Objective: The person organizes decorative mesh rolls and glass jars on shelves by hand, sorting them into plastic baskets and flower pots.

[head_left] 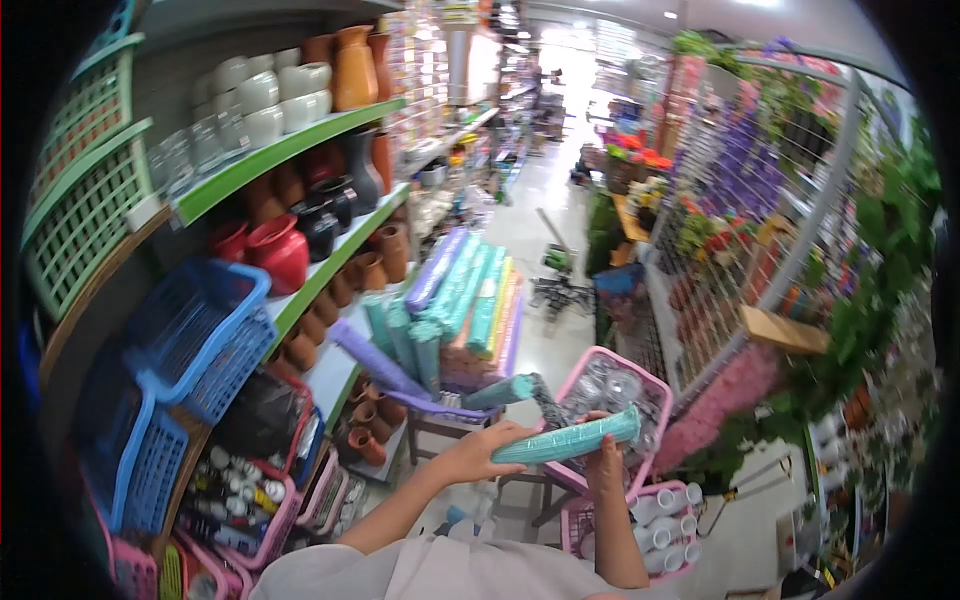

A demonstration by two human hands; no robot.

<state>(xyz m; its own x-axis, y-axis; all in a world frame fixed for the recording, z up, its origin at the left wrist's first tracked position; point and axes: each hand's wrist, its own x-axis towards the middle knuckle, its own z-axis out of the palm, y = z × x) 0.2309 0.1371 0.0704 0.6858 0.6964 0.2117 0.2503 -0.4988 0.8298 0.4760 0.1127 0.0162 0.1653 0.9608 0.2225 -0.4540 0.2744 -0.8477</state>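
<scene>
A teal ribbed tube (570, 440) with a flared right end, shiny as if wrapped in clear plastic, lies slightly tilted across both my hands. My left hand (488, 452) is closed round its left end. Near the flared end, my right hand (604, 462) grips it from below, with fingers showing behind. Just beyond my hands, another teal tube (502, 392) sticks out from a purple basket (440, 406). A stack of similar teal tubes (468, 290) rises behind, with purple, yellow and peach ones among them.
A pink basket (655, 400) of clear wrapped items stands right of my hands, with a lower pink basket (570, 525) of white vases. Shelves (290, 140) of pots and blue baskets (200, 350) line the left. A wire rack (740, 230) with artificial flowers borders the aisle.
</scene>
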